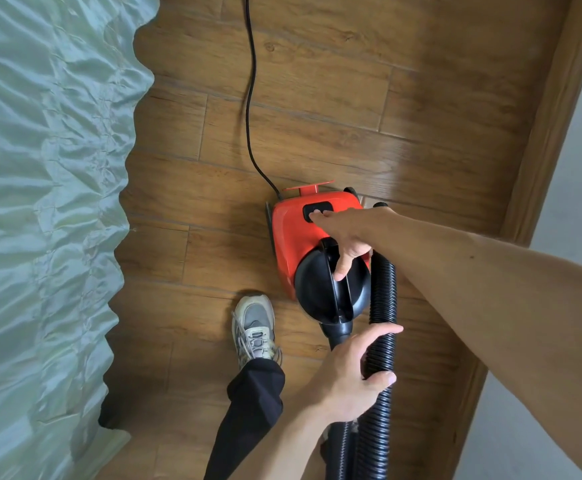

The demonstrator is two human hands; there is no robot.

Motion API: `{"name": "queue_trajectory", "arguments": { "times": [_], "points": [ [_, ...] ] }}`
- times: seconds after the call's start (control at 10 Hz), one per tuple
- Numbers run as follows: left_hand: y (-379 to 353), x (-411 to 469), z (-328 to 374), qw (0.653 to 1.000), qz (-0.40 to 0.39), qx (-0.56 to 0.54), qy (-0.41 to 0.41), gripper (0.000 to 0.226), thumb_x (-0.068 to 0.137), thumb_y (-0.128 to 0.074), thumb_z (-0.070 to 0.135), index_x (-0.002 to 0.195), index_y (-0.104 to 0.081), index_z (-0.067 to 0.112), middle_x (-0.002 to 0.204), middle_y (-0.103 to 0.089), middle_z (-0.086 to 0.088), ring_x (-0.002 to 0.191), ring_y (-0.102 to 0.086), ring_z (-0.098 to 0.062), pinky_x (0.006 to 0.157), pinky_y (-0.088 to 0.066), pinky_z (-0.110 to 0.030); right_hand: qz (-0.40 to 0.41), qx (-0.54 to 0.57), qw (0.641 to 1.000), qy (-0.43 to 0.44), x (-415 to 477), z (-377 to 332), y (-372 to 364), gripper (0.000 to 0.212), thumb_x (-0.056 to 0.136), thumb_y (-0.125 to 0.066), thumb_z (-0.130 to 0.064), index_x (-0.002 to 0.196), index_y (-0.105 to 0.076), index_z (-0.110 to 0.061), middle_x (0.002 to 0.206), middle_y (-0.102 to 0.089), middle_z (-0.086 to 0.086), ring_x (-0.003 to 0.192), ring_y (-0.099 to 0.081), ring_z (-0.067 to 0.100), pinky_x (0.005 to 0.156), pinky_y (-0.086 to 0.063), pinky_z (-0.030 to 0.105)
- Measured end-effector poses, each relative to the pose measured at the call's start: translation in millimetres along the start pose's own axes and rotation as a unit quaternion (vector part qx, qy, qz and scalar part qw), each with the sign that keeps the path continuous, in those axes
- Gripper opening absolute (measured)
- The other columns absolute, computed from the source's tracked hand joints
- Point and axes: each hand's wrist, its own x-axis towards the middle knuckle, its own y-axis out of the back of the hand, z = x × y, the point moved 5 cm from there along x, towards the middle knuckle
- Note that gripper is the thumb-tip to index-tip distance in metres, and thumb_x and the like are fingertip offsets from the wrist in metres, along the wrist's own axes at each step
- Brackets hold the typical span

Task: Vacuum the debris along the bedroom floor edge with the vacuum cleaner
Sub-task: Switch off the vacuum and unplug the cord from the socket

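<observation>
Two hands are on the start-up step. Right of the pale green bedspread (47, 202), the red vacuum cleaner (293, 237) sits mid-floor, its cord (250, 98) trailing away. The left hand (348, 372) curls loosely round the black hose (383, 289), thumb and fingers not quite meeting. The right hand (346, 230) lies flat, straight fingertips on the black switch (312, 206), holding nothing. Next, the nozzle must go to the skirting board (546, 133). That nozzle is cut off below, and no debris can be made out.

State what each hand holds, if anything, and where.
Left hand grips the black ribbed hose partway along. Right hand holds nothing; its fingers press the black switch on the vacuum cleaner.
</observation>
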Motion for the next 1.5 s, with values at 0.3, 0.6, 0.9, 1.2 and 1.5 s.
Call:
{"name": "queue_trajectory", "arguments": {
  "times": [0.3, 0.6, 0.9, 1.2, 1.5],
  "points": [
    [5, -5, -2, 1.000, -0.002, -0.004, -0.013, 0.057, 0.092, -0.061, 0.013, 0.137, -0.047, 0.045, 0.112, -0.054, 0.018, 0.085, -0.055, 0.004, 0.083, -0.049, -0.015, 0.145, -0.032, 0.989, 0.001, -85, -4, 19, 0.108, 0.075, -0.082, -0.044, 0.157, -0.012, -0.033, 0.163, -0.019, -0.001, 0.150, -0.016, 0.024, 0.120, -0.020, 0.041],
    [7, -17, 18, 1.000, 0.004, 0.022, -0.022, 0.057, 0.093, -0.062, 0.013, 0.139, -0.047, 0.042, 0.131, -0.051, 0.014, 0.098, -0.051, 0.016, 0.080, -0.039, 0.002, 0.270, 0.184, 0.943, -0.057, -155, 57, -17, 0.073, 0.087, -0.071, -0.037, 0.149, -0.032, -0.036, 0.142, -0.049, 0.003, 0.130, -0.043, 0.022, 0.110, -0.038, 0.042],
    [21, -27, 52, 0.999, 0.019, 0.009, -0.032, 0.057, 0.091, -0.064, 0.013, 0.135, -0.050, 0.046, 0.117, -0.056, 0.017, 0.094, -0.057, 0.001, 0.096, -0.052, -0.029, 0.174, 0.390, 0.904, -0.031, -177, 31, -7, 0.058, 0.093, -0.065, -0.006, 0.141, -0.042, -0.030, 0.111, -0.068, 0.021, 0.078, -0.067, 0.024, 0.073, -0.059, 0.035],
    [44, -49, 57, 0.997, 0.068, -0.008, -0.023, 0.060, 0.093, -0.064, 0.010, 0.136, -0.049, 0.050, 0.126, -0.058, 0.012, 0.108, -0.061, -0.008, 0.102, -0.050, -0.031, 0.103, 0.412, 0.905, 0.013, -156, -6, 15, 0.078, 0.083, -0.074, -0.001, 0.139, -0.041, -0.043, 0.101, -0.067, 0.005, 0.084, -0.068, 0.023, 0.087, -0.058, 0.042],
    [48, -80, 27, 0.988, 0.148, -0.051, -0.019, 0.059, 0.094, -0.065, 0.011, 0.134, -0.047, 0.051, 0.123, -0.057, 0.027, 0.111, -0.062, -0.006, 0.100, -0.052, -0.032, 0.083, 0.318, 0.940, 0.090, -140, -65, 3, 0.083, 0.078, -0.077, 0.007, 0.140, -0.036, -0.031, 0.103, -0.057, 0.010, 0.085, -0.063, 0.021, 0.073, -0.062, 0.043]
  ]
}}
